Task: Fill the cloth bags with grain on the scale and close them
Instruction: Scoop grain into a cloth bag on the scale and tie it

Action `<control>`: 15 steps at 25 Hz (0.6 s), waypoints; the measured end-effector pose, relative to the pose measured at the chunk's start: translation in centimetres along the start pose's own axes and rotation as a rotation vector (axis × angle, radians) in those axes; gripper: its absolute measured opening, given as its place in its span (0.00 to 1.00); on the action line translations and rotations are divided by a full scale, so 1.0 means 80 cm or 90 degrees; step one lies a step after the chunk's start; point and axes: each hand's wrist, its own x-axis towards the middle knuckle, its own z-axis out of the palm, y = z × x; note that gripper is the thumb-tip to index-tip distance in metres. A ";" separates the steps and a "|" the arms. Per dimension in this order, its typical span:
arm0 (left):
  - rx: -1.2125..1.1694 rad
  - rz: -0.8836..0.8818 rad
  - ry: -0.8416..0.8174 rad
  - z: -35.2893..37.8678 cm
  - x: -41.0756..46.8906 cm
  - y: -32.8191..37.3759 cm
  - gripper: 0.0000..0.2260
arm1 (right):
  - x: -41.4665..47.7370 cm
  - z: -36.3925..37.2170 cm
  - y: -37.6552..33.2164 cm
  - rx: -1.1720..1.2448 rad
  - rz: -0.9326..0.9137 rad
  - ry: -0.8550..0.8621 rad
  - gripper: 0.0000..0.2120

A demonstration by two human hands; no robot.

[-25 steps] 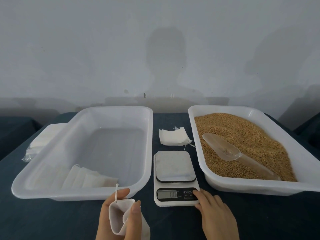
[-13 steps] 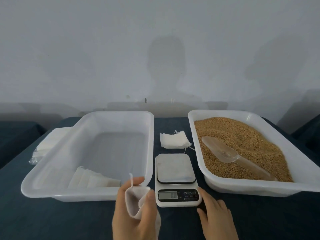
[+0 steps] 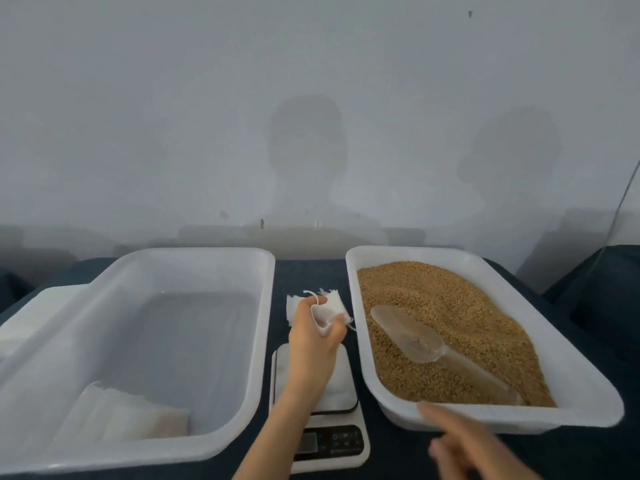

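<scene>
A: Well, what was nearest to the camera?

B: The right hand (image 3: 464, 445), low at the right side. It was blurred. One finger reached forward toward the near rim of the grain tray (image 3: 588, 407), and the hand held nothing. Whether the other fingers were bent or straight, I could not tell.

A: And the scale?

B: The scale (image 3: 337, 441) stood on the dark table (image 3: 308, 271), between the two white trays, with its display toward the person. The left forearm passed over its platform and hid a part of it.

A: Where was the cloth bag?

B: In the left hand (image 3: 313, 337), beyond the scale. The thumb and the fingers were curled around the small white cloth bag (image 3: 323, 315), and its mouth seemed open. A thin string hung from it. The hand was over a small pile of bags (image 3: 294, 308) that lay on the table. If the held bag touched the pile, I could not tell.

A: And the grain?

B: The grain (image 3: 450, 299) filled the right tray, just to the right of that hand. A clear scoop (image 3: 412, 337) lay on it, with the bowl farther away and the handle toward the near right corner.

A: The other tray?

B: The left tray (image 3: 194, 256) had folded white cloth (image 3: 131, 417) in its near corner. Beside its far left edge lay a flat white stack (image 3: 41, 306). Behind everything was a pale grey wall (image 3: 311, 98) with soft shadows.
</scene>
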 end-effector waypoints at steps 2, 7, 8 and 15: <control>0.041 -0.033 -0.018 0.003 0.010 -0.017 0.17 | 0.016 -0.036 0.021 -0.063 -0.012 0.182 0.22; 0.099 -0.020 -0.029 -0.002 0.012 -0.038 0.25 | 0.077 -0.074 0.048 -0.045 0.041 0.187 0.16; 0.103 -0.020 -0.033 -0.004 0.012 -0.039 0.26 | 0.085 -0.074 0.050 -0.046 0.032 0.184 0.16; 0.085 -0.002 -0.068 -0.019 0.006 -0.048 0.26 | 0.137 -0.028 0.003 -0.075 -0.128 0.078 0.14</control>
